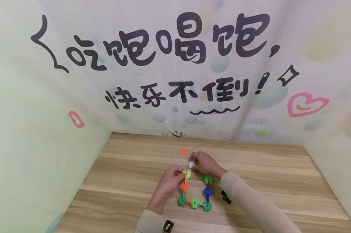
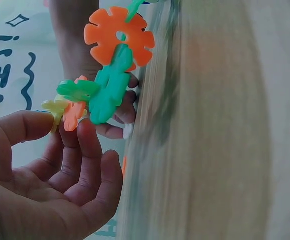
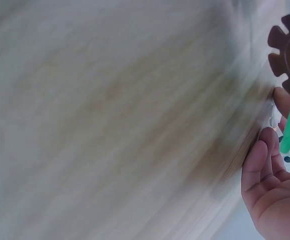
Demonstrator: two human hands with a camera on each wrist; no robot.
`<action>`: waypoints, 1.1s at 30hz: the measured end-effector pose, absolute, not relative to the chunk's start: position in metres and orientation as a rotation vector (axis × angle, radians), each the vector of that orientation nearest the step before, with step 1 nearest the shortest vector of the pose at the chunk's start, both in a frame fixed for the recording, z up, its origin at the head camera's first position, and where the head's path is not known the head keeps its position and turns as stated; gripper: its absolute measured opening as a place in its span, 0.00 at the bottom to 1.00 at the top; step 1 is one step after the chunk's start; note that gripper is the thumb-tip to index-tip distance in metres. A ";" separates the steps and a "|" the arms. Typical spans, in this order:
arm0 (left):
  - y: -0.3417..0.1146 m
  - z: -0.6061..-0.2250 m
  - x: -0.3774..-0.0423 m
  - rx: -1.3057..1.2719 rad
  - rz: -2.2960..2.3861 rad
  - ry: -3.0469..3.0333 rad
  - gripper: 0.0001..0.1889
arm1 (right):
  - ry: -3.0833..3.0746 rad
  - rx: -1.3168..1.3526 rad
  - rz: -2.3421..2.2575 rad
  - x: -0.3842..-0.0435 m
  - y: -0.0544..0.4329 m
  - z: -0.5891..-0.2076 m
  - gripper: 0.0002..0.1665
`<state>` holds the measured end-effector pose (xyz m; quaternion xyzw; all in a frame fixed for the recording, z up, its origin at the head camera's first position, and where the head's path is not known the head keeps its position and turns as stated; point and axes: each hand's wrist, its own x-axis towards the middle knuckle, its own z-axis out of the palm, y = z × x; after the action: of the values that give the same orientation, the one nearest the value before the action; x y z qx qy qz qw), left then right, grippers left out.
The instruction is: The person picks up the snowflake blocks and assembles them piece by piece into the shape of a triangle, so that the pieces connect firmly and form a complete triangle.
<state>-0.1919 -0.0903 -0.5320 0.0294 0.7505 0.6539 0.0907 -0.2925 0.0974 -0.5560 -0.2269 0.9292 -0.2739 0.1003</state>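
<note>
Slotted plastic snowflake discs are joined into a U-shaped chain, with a light green disc (image 1: 194, 203) in the middle of its near side. My left hand (image 1: 169, 180) pinches the yellow disc (image 1: 187, 174) on the chain's left arm, above an orange-red disc (image 1: 184, 186). At that arm's far end, my right hand (image 1: 206, 162) holds a white disc (image 1: 191, 164) between thumb and fingers. In the left wrist view the left thumb and fingers (image 2: 87, 137) meet at the yellow disc. The right wrist view shows the curled right fingers (image 3: 257, 167), but hides most of the white disc.
A loose orange disc (image 1: 184, 151) lies beyond the hands on the wooden table (image 1: 129, 161). The chain's right arm holds a blue disc (image 1: 207, 191) and ends in a green disc (image 1: 208, 179) near the right wrist. A printed curtain (image 1: 152, 123) stands along the table's back edge.
</note>
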 end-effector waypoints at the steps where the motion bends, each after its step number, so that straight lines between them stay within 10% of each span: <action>1: -0.090 -0.532 -0.192 0.088 1.946 2.229 0.07 | 2.744 -0.667 -0.816 -0.292 0.099 -0.556 0.15; 33: -0.093 -0.547 -0.196 0.142 1.921 2.166 0.07 | 2.571 -0.650 -1.334 -0.267 0.112 -0.503 0.09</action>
<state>-0.1955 -0.0930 -0.5467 0.0485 0.7418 0.6578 0.1214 -0.2675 0.1121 -0.5027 -0.2181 0.8629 -0.4476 0.0868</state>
